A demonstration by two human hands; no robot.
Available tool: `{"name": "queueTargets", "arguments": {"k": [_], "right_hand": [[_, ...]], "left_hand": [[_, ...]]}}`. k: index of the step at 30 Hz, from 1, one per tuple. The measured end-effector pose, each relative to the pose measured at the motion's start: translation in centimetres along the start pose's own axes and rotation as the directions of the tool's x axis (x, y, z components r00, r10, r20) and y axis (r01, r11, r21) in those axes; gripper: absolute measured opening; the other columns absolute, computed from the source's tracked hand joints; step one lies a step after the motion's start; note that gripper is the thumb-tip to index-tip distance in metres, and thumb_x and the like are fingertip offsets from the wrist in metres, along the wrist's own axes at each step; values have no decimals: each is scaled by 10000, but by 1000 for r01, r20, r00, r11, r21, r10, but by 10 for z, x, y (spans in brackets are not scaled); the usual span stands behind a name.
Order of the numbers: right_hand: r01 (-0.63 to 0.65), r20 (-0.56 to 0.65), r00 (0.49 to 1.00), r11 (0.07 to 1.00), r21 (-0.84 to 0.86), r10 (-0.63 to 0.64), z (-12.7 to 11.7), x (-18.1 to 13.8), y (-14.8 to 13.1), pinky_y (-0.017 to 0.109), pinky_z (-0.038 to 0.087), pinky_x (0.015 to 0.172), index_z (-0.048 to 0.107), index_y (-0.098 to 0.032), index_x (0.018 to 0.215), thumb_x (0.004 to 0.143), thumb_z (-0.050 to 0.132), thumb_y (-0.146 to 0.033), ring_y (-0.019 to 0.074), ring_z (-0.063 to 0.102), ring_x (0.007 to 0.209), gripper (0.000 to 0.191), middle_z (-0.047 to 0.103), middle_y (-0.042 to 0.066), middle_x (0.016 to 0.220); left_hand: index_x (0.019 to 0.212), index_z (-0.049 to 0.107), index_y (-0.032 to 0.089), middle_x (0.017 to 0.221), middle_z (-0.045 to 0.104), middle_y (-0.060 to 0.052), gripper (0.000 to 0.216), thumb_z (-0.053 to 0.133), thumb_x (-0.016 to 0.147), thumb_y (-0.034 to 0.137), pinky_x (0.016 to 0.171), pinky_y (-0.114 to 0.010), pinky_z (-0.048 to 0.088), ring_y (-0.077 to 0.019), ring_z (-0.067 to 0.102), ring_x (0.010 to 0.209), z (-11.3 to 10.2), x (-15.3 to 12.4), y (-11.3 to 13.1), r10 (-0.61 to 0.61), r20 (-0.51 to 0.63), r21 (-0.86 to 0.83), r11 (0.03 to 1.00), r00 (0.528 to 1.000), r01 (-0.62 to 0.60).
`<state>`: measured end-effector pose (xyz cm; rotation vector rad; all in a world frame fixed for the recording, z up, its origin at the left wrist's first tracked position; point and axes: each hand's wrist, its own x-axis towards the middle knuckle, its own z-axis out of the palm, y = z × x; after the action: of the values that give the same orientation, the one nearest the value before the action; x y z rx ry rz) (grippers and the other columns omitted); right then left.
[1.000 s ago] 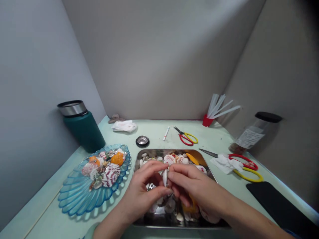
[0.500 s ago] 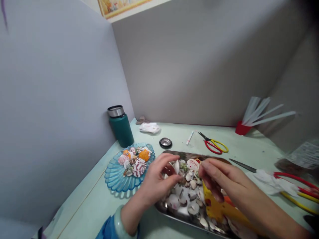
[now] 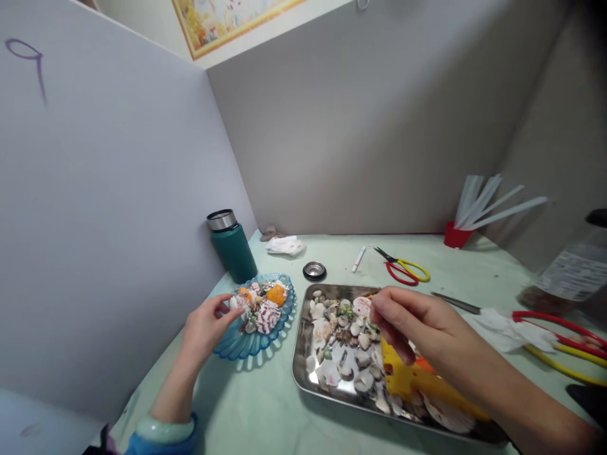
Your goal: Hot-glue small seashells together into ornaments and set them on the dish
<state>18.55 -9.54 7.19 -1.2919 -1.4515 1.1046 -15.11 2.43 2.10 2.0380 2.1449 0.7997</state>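
Note:
My left hand (image 3: pixel 208 323) reaches over the near left rim of a blue scalloped glass plate (image 3: pixel 237 344). Its fingertips pinch a small white shell (image 3: pixel 232 303) just above the plate. Several red-striped, orange and white shells (image 3: pixel 263 309) lie piled on the plate. My right hand (image 3: pixel 412 322) hovers over a steel tray (image 3: pixel 298 373) full of small pale shells (image 3: pixel 341 335). Its fingers are curled together, and what they hold, if anything, is hidden. An orange-yellow piece (image 3: pixel 403 376) lies in the tray under that hand.
A green flask (image 3: pixel 231 248) stands at the back left by the grey partition. Behind the tray lie a round metal lid (image 3: pixel 314 270), a white tube (image 3: pixel 359 258) and red-yellow scissors (image 3: pixel 403 268). Larger scissors (image 3: pixel 559 332), a jar (image 3: pixel 569 272) and a red cup (image 3: pixel 455 237) of white sticks are at the right.
My left hand has carried the white shell from over the tray leftward to the blue plate. My right hand stays over the tray. The view has swung left.

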Motion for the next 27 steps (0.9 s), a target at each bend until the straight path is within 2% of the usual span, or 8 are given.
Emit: {"name": "queueTargets", "arguments": {"k": [8, 12, 18, 23, 27], "right_hand": [[-6, -11, 1000, 996, -87, 5, -3, -1, 6, 210, 325, 457, 493, -200, 681, 897, 425, -519, 92, 393, 475, 391, 431, -54, 505], [-21, -16, 1000, 995, -96, 20, -4, 0, 5, 207, 324, 457, 510, -198, 685, 895, 436, -508, 92, 398, 479, 381, 441, -52, 500], [-18, -24, 1000, 994, -103, 15, -4, 2, 5, 198, 319, 453, 479, -196, 646, 895, 454, -487, 82, 393, 478, 384, 427, -57, 508], [-32, -18, 999, 992, -126, 30, -3, 2, 8, 202, 313, 449, 480, -196, 647, 898, 444, -494, 82, 388, 477, 391, 421, -58, 509], [-26, -7, 1000, 992, -127, 25, 0, 3, 7, 211, 327, 464, 473, -197, 650, 900, 441, -489, 88, 402, 484, 386, 423, -55, 517]], "left_hand": [[885, 720, 218, 704, 697, -41, 463, 541, 709, 606, 527, -250, 360, -220, 632, 670, 13, 10, -1, -24, 45, 207, 978, 999, 14], [921, 716, 219, 734, 718, -38, 441, 544, 727, 576, 542, -245, 374, -217, 643, 696, 15, 8, -3, -14, 82, 234, 972, 997, -5], [1024, 682, 205, 835, 739, -55, 448, 417, 835, 513, 604, -266, 419, -232, 659, 786, 9, 3, -9, -30, 83, 247, 969, 996, 9], [1053, 663, 208, 960, 719, -49, 375, 531, 779, 427, 676, -262, 435, -216, 643, 847, 5, -2, -11, 38, 153, 263, 962, 988, -77], [1029, 673, 219, 1007, 702, -67, 366, 574, 737, 415, 717, -297, 431, -258, 611, 936, 7, -4, -12, 75, 200, 297, 945, 977, -134]]}}
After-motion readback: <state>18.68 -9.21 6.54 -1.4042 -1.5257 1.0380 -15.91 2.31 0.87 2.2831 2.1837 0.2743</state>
